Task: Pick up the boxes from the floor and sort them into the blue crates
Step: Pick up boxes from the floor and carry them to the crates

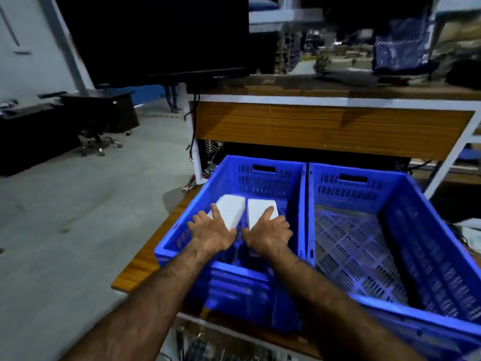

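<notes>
Two blue crates stood side by side on a wooden table (145, 259), their inner walls touching. Taking the left crate (260, 175) as the landmark, both hands were inside it, over its near half. The left hand (213, 234) gripped a white box (230, 209), fingers curled round the box's near end with the forefinger laid along its top. The right hand (269, 231) gripped a second white box (260, 208) in the same way, thumb on the top face and fingers wrapped over the right edge. The two boxes lay just beside each other, parallel, long sides nearly touching, both within the left crate's walls; whether they rested on its floor could not be told. No writing, brand or label could be read on either box or on the crates.

The right crate (364, 194), to the right of the left crate, showed only its slotted floor. Beyond the left crate rose a wooden-panelled desk (325, 126) with a white frame. Far left of the left crate, on the grey floor, stood an office chair (97, 138).
</notes>
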